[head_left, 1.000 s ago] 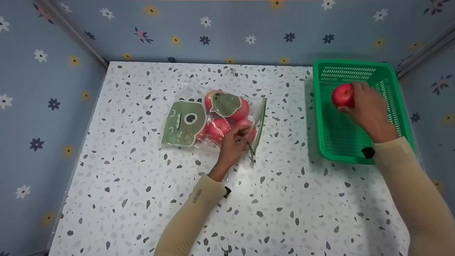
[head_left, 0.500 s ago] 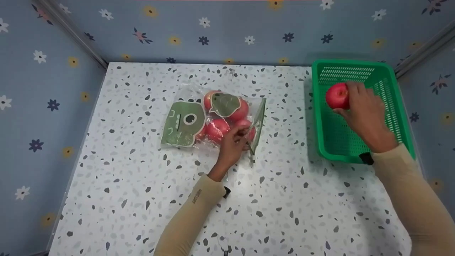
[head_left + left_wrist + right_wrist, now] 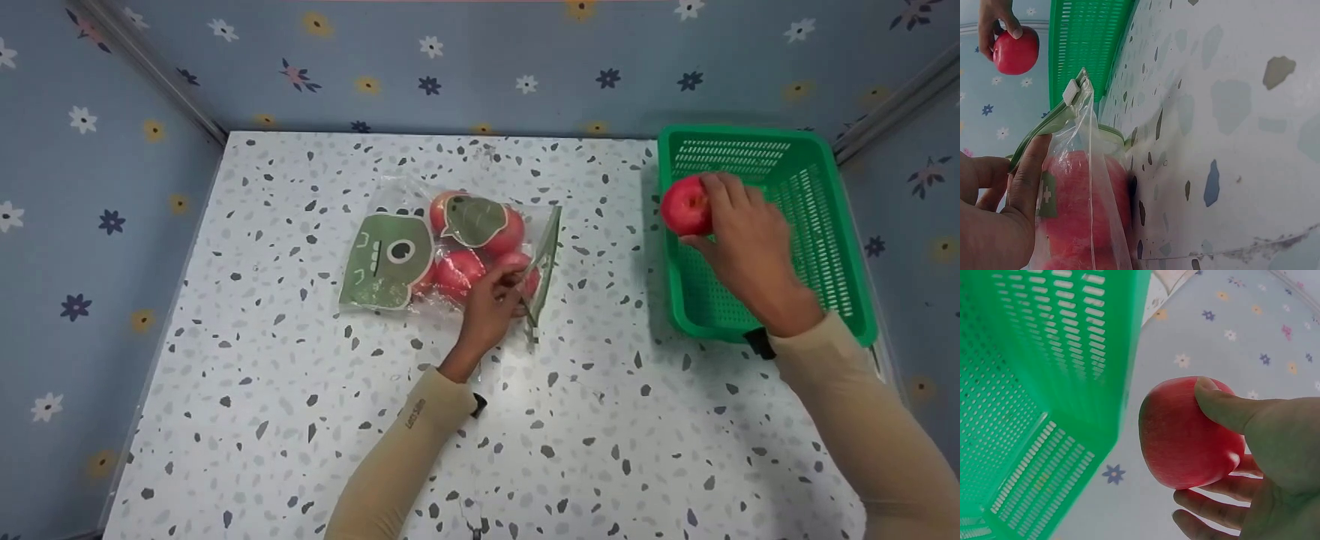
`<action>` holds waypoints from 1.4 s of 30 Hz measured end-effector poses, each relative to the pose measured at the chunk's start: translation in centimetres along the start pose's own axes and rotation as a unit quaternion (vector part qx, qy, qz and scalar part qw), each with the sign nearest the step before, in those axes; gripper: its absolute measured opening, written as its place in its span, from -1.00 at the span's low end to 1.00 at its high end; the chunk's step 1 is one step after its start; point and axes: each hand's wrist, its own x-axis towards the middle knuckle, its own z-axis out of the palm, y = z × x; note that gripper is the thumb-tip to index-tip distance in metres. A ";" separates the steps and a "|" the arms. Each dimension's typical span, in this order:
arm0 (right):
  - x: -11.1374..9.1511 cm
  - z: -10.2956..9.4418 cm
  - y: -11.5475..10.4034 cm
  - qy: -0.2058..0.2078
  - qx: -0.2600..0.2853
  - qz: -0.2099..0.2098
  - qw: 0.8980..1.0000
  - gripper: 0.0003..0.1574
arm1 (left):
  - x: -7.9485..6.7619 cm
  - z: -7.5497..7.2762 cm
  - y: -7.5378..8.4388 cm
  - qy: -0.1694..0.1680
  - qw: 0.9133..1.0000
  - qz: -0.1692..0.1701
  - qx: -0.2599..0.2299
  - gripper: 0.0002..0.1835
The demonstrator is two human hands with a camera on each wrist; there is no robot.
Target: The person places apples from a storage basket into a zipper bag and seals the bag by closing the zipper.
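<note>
The right grip (image 3: 750,236), in the right half of the frame, is clamped on a red apple (image 3: 1179,439), thumb on one side and fingers curled under the other. From the head view the apple overlaps the left rim of the green basket (image 3: 673,289); both wrist views show it apart from the basket, and the left wrist view has it raised over the rim side.

The left grip (image 3: 487,304), near the middle of the frame, is drawn together, pinching the clear bag (image 3: 386,259) by its open end; exactly where each fingertip sits is partly hidden by folds and glare. The bag lies flat, its green zip strip (image 3: 549,259) facing right and a pale slider (image 3: 1071,93) at one end of it. Several apples (image 3: 459,271) are inside, bunched toward the strip under the printed dinosaur patches.

Nearest in the way of the held apple is the basket's left wall, slotted and upright; the left hand and the zip strip lie at the bag's mouth. A broad band of speckled worktop (image 3: 604,405) runs between bag and basket, widening toward the bottom of the frame. The back edge meets a flowered wall (image 3: 480,45), with the basket close to it in the upper right corner, and side panels border the left and right.
</note>
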 end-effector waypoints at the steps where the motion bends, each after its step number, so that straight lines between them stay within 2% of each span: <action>1: 0.0 0.0 -0.2 -0.001 0.002 0.000 1.000 0.03 | 0.0 0.0 0.0 0.000 1.000 0.000 0.000 -0.71; 7: -0.2 0.4 -1.3 -0.013 0.002 -0.007 1.000 0.07 | -0.2 0.0 0.1 -0.001 1.000 0.002 0.005 -0.71; 19: -0.9 1.8 -3.6 -0.003 0.003 -0.033 0.999 0.09 | -0.1 0.0 0.1 -0.002 1.000 0.005 0.002 -0.69; 24: -1.3 2.5 -4.7 -0.017 0.006 -0.040 0.999 0.08 | -0.1 -0.1 0.2 -0.002 1.000 0.009 0.006 -0.71; 32: -1.9 4.0 -6.5 -0.058 0.017 -0.032 0.998 0.14 | 0.0 -0.1 0.2 -0.001 1.000 0.004 0.005 -0.71; 38: -2.5 5.6 -7.6 -0.049 0.027 -0.046 0.997 0.10 | 0.0 -0.1 0.2 -0.003 1.000 -0.001 -0.006 -0.70; 42: -2.9 6.5 -8.1 -0.052 0.033 -0.046 0.997 0.07 | 0.0 -0.2 0.2 -0.005 1.000 0.008 -0.004 -0.68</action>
